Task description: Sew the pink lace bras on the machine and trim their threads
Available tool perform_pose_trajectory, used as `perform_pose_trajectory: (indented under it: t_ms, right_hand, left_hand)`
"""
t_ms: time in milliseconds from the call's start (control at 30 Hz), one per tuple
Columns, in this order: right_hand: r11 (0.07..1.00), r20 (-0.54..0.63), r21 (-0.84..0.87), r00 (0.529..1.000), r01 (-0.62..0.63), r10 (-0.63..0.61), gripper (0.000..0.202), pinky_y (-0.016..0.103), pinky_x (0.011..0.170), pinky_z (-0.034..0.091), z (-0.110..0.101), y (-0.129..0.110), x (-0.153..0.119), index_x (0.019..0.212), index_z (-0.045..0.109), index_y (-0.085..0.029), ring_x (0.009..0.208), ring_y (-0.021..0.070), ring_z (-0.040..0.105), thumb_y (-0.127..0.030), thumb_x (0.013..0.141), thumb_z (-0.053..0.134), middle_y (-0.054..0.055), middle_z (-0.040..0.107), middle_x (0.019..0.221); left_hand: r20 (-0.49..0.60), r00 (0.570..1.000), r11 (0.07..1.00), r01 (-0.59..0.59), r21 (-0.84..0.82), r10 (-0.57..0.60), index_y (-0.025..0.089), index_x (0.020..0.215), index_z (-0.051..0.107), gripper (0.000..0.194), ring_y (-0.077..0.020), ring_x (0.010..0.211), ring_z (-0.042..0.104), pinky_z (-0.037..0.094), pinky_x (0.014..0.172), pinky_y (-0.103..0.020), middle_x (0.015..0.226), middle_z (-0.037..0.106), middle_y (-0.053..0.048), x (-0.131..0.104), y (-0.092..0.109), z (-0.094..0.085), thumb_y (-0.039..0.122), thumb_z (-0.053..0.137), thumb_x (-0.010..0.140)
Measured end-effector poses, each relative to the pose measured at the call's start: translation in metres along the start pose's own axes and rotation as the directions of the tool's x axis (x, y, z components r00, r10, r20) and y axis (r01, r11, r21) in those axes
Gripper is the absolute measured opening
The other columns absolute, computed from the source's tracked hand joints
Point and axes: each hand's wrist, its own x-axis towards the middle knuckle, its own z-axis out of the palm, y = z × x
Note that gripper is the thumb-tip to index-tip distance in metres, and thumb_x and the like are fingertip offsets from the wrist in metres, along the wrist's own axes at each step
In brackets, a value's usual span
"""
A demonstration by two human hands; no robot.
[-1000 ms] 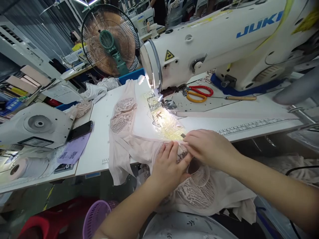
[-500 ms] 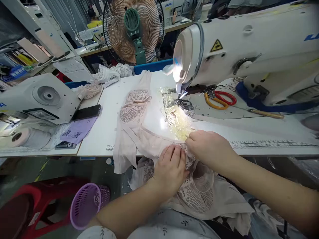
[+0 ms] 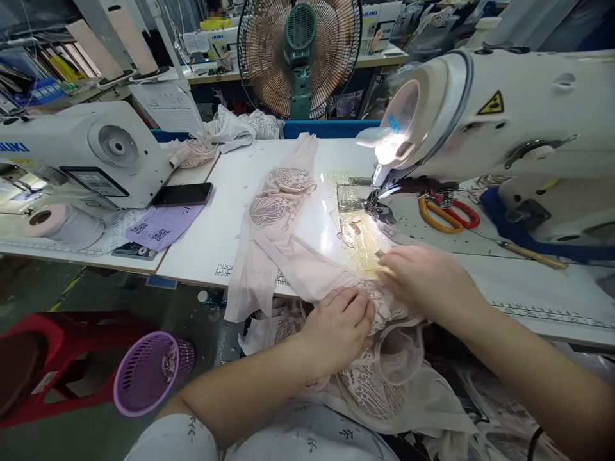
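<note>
While the left hand (image 3: pixel 339 330) rests, fingers bent, on a pale lace garment (image 3: pixel 312 272), grip unclear, right hand (image 3: pixel 427 278) pinching a small grey piece (image 3: pixel 379 254), sewing machine (image 3: pixel 480 115) beyond

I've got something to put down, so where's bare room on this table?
One bare patch of white tabletop lies between the purple paper and the pink garment. A narrower strip separates that garment from the yellow film. Crowded: by the right sewing machine, with scissors and wooden-handled tool.
</note>
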Motion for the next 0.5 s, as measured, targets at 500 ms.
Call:
perform_pose_trajectory:
  t_ms: [500]
  right_hand:
    - [0.995, 0.04, -0.006, 0.994, 0.1, -0.099, 0.026, 0.029, 0.05, 0.013, 0.002, -0.028, 0.007, 0.053, 0.051, -0.018, 0.055, 0.0141, 0.038, -0.004, 0.076, 0.049, 0.002, 0.049, 0.056]
  left_hand:
    - [-0.117, 0.977, 0.984, 0.178, 0.0, -0.177, 0.005, 0.123, 0.058, 0.038, -0.0246, 0.118, 0.057, 0.044, 0.104, -0.039, 0.122, 0.065, -0.014, -0.006, -0.017, 0.008, 0.025, 0.042, 0.095]
